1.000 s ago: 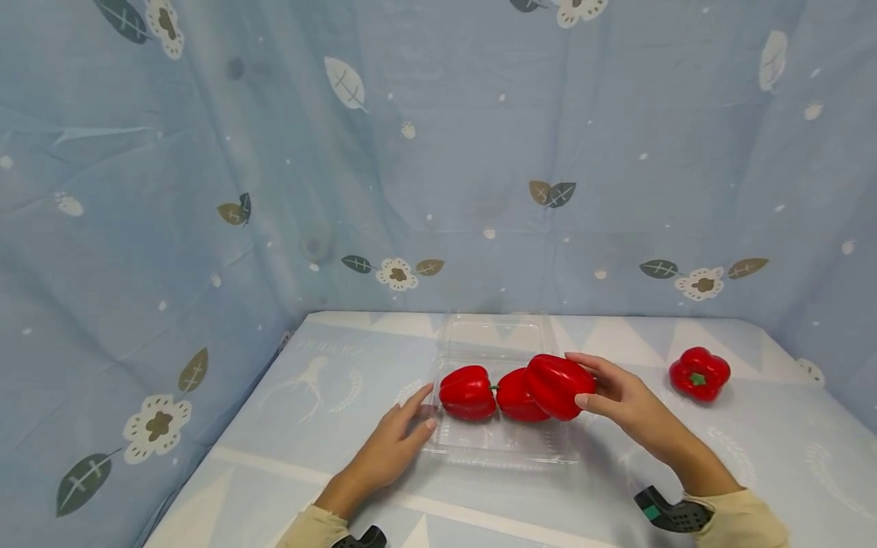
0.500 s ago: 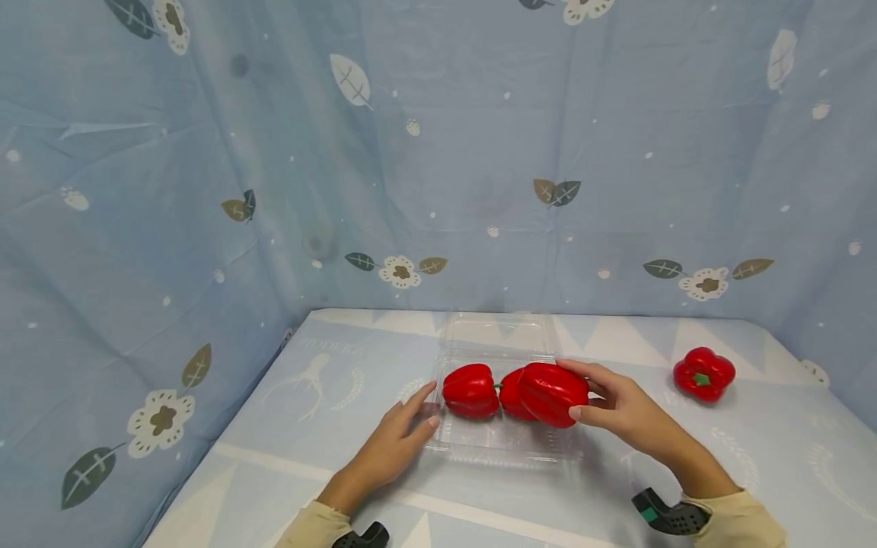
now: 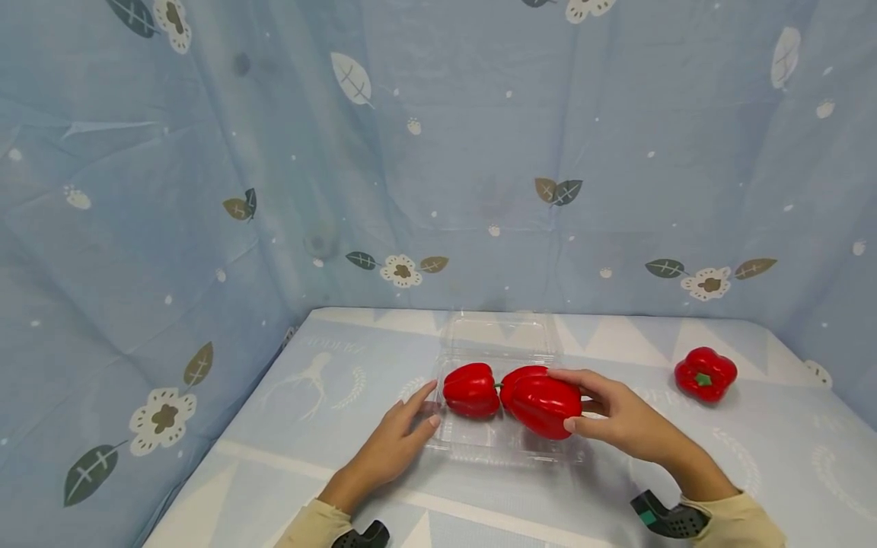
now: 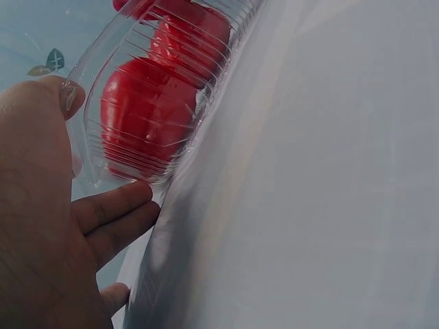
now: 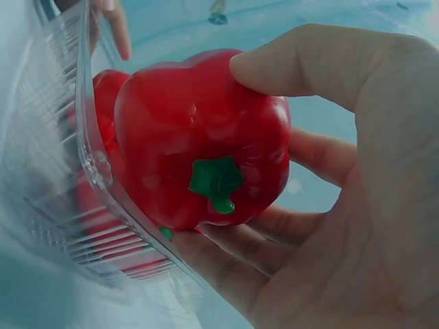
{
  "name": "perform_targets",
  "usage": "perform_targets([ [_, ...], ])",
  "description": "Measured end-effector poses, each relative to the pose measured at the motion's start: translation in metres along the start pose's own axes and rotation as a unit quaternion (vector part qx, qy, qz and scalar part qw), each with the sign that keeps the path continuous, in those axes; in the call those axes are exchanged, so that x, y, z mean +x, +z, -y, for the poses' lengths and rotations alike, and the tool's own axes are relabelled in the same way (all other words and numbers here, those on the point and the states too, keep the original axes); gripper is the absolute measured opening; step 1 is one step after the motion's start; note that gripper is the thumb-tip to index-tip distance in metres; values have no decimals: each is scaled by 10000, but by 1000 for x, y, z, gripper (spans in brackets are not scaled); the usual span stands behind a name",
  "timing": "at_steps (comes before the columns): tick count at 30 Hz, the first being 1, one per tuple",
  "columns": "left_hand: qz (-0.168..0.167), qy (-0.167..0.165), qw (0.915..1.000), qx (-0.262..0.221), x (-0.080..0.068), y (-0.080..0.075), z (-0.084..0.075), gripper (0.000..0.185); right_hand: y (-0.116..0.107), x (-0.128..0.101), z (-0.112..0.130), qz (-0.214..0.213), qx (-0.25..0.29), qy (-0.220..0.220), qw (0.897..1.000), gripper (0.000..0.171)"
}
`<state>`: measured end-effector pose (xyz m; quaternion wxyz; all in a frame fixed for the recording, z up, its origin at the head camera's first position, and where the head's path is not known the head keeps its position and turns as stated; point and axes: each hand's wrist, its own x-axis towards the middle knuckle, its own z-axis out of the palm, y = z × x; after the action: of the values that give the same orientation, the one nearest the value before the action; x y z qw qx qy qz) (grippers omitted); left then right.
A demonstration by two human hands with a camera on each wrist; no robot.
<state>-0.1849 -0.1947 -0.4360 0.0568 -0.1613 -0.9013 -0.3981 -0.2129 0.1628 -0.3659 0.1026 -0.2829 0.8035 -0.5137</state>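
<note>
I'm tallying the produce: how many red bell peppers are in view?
4: the left pepper and the partly hidden middle pepper in the clear plastic clamshell, the held pepper in the right hand, and the far-right pepper on the table.

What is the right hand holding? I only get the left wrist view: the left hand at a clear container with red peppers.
Observer: In the head view, the right hand grips a red pepper at the right end of the clear container.
Operator: Which way does that pepper's stem point?
Observer: Toward the right wrist camera; the green stem shows plainly there.
Operator: Any pepper away from the container?
Observer: Yes, the head view shows another red pepper on the table, well to the right of it.
</note>
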Motion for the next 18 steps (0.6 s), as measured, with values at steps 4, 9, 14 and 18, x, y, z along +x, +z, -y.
perform_targets([
  [4, 23, -20, 10000, 12, 0, 0, 0, 58, 3, 0, 0, 48, -241, -129, 9996, 60],
  [9, 7, -23, 10000, 19, 1, 0, -1, 59, 6, 0, -1, 103, -509, -289, 9982, 61],
  [14, 2, -31, 10000, -17, 1, 0, -1, 59, 8, 1, -4, 173, -841, -320, 9958, 61],
  [18, 2, -51, 10000, -47, 1, -1, -1, 59, 9, 1, -5, 210, -918, -357, 9949, 60],
])
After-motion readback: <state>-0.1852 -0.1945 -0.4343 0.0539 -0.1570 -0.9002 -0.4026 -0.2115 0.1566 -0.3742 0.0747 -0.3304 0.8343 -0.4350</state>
